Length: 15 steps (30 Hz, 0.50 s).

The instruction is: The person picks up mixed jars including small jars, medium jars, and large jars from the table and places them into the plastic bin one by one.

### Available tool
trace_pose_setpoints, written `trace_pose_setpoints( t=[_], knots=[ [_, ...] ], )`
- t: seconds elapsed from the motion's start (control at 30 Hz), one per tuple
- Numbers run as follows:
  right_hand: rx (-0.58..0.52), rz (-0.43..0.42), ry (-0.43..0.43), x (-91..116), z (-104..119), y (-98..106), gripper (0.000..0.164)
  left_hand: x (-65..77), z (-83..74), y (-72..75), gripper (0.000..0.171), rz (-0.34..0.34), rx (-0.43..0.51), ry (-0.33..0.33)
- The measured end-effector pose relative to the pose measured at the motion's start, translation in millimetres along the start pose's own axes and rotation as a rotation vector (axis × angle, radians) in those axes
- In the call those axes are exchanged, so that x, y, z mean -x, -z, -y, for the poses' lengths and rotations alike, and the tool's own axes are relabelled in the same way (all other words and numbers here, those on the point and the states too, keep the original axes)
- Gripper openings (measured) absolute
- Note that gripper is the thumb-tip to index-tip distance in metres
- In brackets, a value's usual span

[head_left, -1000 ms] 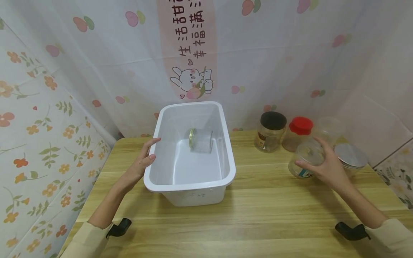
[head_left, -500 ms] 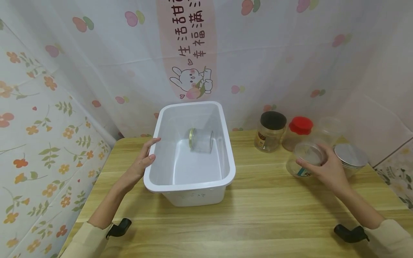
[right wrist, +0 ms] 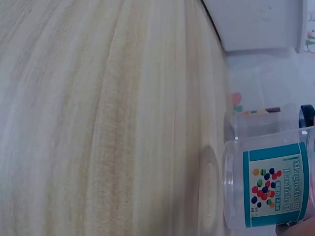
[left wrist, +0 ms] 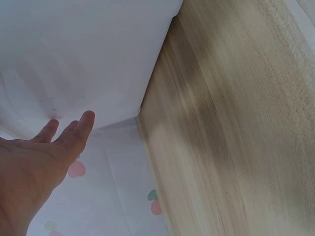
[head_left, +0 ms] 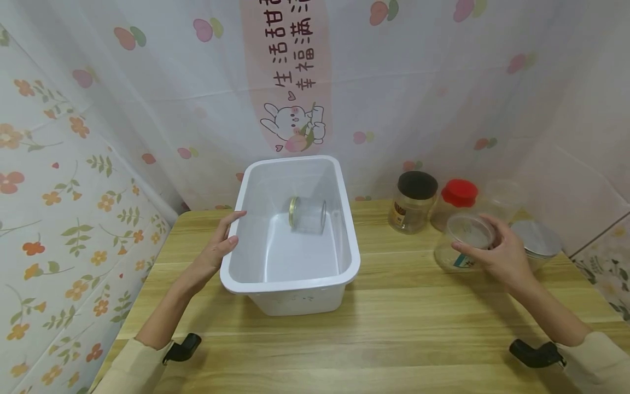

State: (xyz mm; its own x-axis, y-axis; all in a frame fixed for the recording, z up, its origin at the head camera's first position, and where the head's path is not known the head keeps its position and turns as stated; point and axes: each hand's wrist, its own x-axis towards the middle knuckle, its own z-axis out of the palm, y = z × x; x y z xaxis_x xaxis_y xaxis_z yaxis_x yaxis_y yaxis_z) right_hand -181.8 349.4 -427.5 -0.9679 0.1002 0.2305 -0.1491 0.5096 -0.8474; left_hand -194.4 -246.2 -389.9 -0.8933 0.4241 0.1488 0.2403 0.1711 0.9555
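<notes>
A: Main item, and where?
B: Teal-label jar, toward the right of the bench. Roughly upright, long axis near vertical. Whether its base touches the bench, can't tell.
A: Who has it?
B: Right hand, thumb and fingers gripping near its top from the right.
A: Close neighbours?
B: Silver-lid jar just right, partly behind that hand. Red-lid jar behind; black-lid jar behind and left. Pale jar farther back, faint.
A: Key relation?
B: Jar to tub, I'd judge: tub lies well left of it, bench between. Right hand is much the nearer.
A: Other hand?
B: Left hand rests against the tub's left side, fingers extended, not curled round anything; far from the teal-label jar.
A: Inside the tub?
B: One gold-end jar, on its side, gold end left, axis running across the tub.
A: Beyond?
B: Printed curtain.
</notes>
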Motion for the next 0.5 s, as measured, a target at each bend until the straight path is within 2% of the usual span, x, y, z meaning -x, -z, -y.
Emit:
trace_pose_setpoints(
  t=[0.5],
  knots=[
    [-0.09, 0.03, 0.065, -2.6, 9.7, -10.5, 0.082, 0.4, 0.3, 0.9, 0.053, -0.002, -0.004, -0.003]
  ],
)
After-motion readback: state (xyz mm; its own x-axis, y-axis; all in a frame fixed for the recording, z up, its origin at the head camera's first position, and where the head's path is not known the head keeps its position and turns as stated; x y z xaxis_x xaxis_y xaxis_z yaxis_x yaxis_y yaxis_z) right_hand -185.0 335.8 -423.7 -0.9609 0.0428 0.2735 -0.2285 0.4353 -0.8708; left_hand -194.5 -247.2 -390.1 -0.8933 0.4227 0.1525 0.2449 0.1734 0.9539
